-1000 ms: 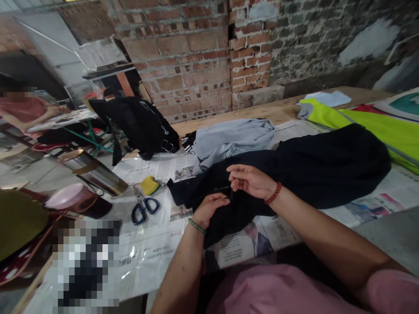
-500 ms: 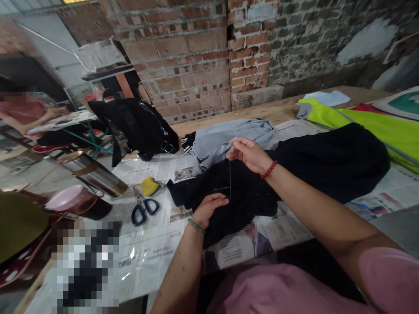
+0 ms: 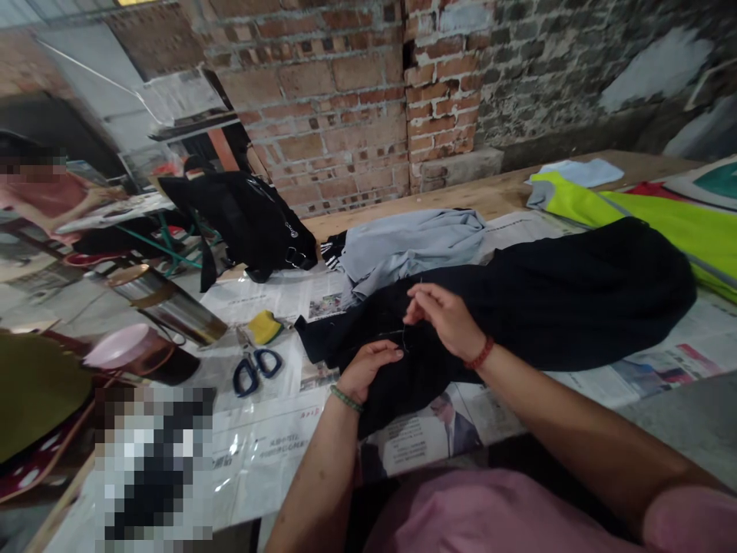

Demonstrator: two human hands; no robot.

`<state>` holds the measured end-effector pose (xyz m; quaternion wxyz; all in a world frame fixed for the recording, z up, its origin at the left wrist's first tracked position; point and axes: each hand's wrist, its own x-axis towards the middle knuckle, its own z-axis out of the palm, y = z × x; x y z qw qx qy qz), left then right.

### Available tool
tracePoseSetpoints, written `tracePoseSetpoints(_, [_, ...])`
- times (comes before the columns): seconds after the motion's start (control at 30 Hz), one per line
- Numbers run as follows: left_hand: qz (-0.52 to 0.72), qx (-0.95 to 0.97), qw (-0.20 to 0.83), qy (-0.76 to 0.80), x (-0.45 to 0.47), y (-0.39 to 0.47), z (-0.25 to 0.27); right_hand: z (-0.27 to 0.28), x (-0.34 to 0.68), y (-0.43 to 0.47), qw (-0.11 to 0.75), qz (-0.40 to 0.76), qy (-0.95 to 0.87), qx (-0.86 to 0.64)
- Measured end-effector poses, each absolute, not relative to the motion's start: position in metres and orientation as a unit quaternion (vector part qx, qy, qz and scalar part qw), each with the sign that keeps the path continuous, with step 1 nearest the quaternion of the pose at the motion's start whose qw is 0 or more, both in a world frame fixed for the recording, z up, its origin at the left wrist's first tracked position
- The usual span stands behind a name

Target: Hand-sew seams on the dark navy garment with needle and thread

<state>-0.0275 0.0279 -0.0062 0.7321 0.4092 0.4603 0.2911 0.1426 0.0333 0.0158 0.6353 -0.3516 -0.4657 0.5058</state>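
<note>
Dark cloth [image 3: 546,299], black to navy, lies across the newspaper. My left hand [image 3: 368,370], with a green bead bracelet, is closed on the cloth's near left part, thumb and finger pressed together. Light stitch marks show on the fabric beside it. Just right of it and slightly higher, my right hand [image 3: 442,316], wearing a red bead bracelet, pinches a thin sewing needle [image 3: 421,281], whose tip barely shows above the fingers. A slack white thread [image 3: 404,338] hangs between the right fingers and the cloth.
Blue-handled scissors [image 3: 256,372] and a yellow pad [image 3: 266,328] lie to the left, near a lidded cup [image 3: 138,352] and a steel flask [image 3: 173,306]. Behind are a black bag [image 3: 247,223], grey clothing [image 3: 411,242] and a neon-yellow garment [image 3: 627,219]. Another person [image 3: 51,192] sits far left.
My right hand has come down and slightly right, nearer the cloth. The thread, taut and upright before, is now short and slack. My left hand keeps its place on the cloth.
</note>
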Motion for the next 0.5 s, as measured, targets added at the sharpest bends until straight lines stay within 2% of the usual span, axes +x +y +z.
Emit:
tracePoseSetpoints(0.2, [0.244,0.438,0.728,0.467,-0.027,0.027,-0.004,-0.038,0.155,0.03,0.625,0.461,-0.428,-0.463])
tracePoseSetpoints(0.5, [0.138,0.521,0.66,0.524,-0.038,0.023,0.015,-0.042,0.161,0.043,0.617,0.49,-0.407,-0.462])
